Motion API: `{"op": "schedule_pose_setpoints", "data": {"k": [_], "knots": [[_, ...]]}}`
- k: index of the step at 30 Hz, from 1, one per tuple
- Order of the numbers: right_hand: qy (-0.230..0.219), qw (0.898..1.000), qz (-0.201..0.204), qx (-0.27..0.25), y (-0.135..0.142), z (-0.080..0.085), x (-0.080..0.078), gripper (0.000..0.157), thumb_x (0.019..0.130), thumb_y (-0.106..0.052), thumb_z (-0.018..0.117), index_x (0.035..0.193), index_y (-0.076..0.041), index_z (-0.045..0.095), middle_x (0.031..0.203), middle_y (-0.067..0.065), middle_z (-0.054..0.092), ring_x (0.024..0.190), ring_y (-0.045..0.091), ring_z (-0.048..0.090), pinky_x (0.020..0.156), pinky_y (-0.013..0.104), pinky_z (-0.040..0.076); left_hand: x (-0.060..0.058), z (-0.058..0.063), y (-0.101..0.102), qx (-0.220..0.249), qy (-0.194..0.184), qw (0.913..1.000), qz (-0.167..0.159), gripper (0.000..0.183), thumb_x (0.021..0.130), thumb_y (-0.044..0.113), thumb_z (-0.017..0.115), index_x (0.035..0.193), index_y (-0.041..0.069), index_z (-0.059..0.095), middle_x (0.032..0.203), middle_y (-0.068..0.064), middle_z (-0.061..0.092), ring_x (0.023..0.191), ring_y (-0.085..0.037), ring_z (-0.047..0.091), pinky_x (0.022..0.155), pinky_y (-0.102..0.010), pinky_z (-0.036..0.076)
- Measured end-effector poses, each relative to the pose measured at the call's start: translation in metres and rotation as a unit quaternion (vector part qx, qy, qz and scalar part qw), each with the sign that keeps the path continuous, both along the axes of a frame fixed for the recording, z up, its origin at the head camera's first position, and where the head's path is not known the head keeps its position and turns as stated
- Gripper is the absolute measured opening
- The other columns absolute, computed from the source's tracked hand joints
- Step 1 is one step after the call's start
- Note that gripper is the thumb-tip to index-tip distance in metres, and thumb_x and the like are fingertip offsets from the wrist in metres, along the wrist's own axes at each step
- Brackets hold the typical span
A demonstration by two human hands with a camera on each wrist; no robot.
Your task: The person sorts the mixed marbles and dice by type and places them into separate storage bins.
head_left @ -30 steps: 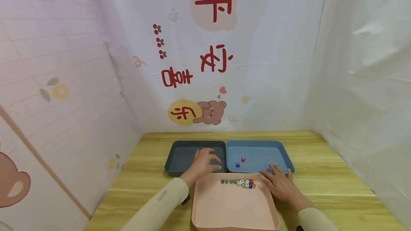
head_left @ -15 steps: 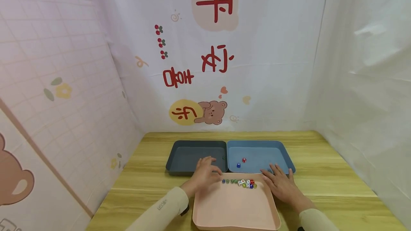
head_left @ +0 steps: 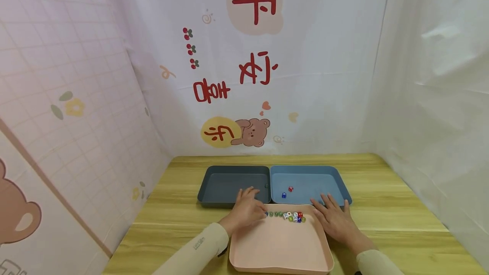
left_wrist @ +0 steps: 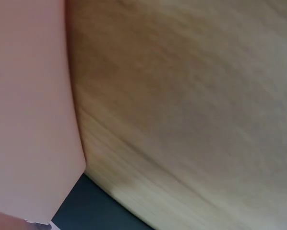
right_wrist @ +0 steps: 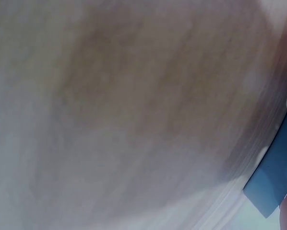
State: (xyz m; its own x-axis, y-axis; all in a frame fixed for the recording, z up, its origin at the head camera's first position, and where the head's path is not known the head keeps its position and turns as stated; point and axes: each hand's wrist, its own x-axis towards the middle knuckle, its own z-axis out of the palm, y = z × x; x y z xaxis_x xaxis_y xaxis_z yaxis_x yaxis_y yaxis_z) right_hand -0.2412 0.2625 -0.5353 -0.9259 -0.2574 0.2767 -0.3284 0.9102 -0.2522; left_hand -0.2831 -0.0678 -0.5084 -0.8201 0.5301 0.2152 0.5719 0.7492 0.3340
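Observation:
My left hand (head_left: 246, 209) reaches over the far left rim of the pink tray (head_left: 280, 249). Its fingertips are at a blue marble (head_left: 266, 214), partly hidden at the left end of a row. Whether they pinch it, I cannot tell. Beside it lie several green marbles (head_left: 276, 214), then white dice (head_left: 285, 216), a red die (head_left: 299, 214), a blue die (head_left: 299, 220) and yellowish marbles (head_left: 303, 220). My right hand (head_left: 335, 220) lies with fingers spread across the pink tray's far right corner, fingertips at the blue tray's (head_left: 305, 177) near edge.
A dark tray (head_left: 229, 183) stands behind the pink one, with a marble (head_left: 266, 186) near its right side. The blue tray beside it holds a red die (head_left: 290, 189) and a blue die (head_left: 284, 195). All stand on a wooden table (head_left: 164, 215) with a printed cloth (head_left: 324, 75) behind.
My left hand has moved from above the dark tray down and towards me to the left end of the row of marbles. The right hand has stayed in place.

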Motion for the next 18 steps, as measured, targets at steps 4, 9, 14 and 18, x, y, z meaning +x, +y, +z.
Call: {"op": "schedule_pose_setpoints", "data": {"k": [4, 9, 14, 18], "knots": [[0.008, 1.000, 0.000, -0.003, 0.0000, -0.0010, 0.0017, 0.044, 0.104, -0.039, 0.048, 0.141, -0.017, 0.059, 0.149, 0.024, 0.044, 0.139, 0.048, 0.032, 0.100, 0.081, 0.010, -0.0007, -0.0025, 0.0015, -0.028, -0.006, 0.9996, 0.004, 0.016, 0.084, 0.030, 0.080, 0.099, 0.026, 0.080, 0.145, -0.014, 0.049, 0.142, -0.037, 0.031, 0.112, -0.066, 0.017], [0.015, 1.000, -0.004, 0.008, 0.0006, -0.0002, 0.0030, 0.042, 0.104, -0.038, 0.049, 0.139, -0.017, 0.061, 0.147, 0.023, 0.046, 0.138, 0.048, 0.035, 0.099, 0.082, 0.011, -0.0003, -0.0031, 0.0038, -0.038, -0.022, 0.9990, 0.006, 0.017, 0.083, 0.031, 0.080, 0.100, 0.027, 0.080, 0.146, -0.014, 0.048, 0.143, -0.037, 0.029, 0.113, -0.066, 0.016], [0.003, 1.000, -0.009, 0.020, 0.0022, 0.0017, 0.0019, 0.042, 0.104, -0.039, 0.047, 0.139, -0.019, 0.060, 0.147, 0.022, 0.047, 0.138, 0.047, 0.035, 0.100, 0.082, 0.011, 0.0000, -0.0035, 0.0061, -0.040, -0.005, 0.9992, -0.001, 0.012, 0.083, 0.028, 0.081, 0.095, 0.027, 0.079, 0.140, -0.014, 0.053, 0.141, -0.038, 0.033, 0.112, -0.066, 0.018], [-0.004, 1.000, -0.005, 0.020, 0.0024, 0.0046, 0.0022, 0.043, 0.104, -0.041, 0.047, 0.140, -0.020, 0.060, 0.147, 0.022, 0.047, 0.138, 0.047, 0.035, 0.099, 0.082, 0.011, -0.0006, -0.0037, 0.0066, -0.045, 0.010, 0.9989, -0.005, 0.009, 0.082, 0.028, 0.082, 0.090, 0.027, 0.079, 0.136, -0.013, 0.057, 0.139, -0.038, 0.036, 0.112, -0.067, 0.019]]}}
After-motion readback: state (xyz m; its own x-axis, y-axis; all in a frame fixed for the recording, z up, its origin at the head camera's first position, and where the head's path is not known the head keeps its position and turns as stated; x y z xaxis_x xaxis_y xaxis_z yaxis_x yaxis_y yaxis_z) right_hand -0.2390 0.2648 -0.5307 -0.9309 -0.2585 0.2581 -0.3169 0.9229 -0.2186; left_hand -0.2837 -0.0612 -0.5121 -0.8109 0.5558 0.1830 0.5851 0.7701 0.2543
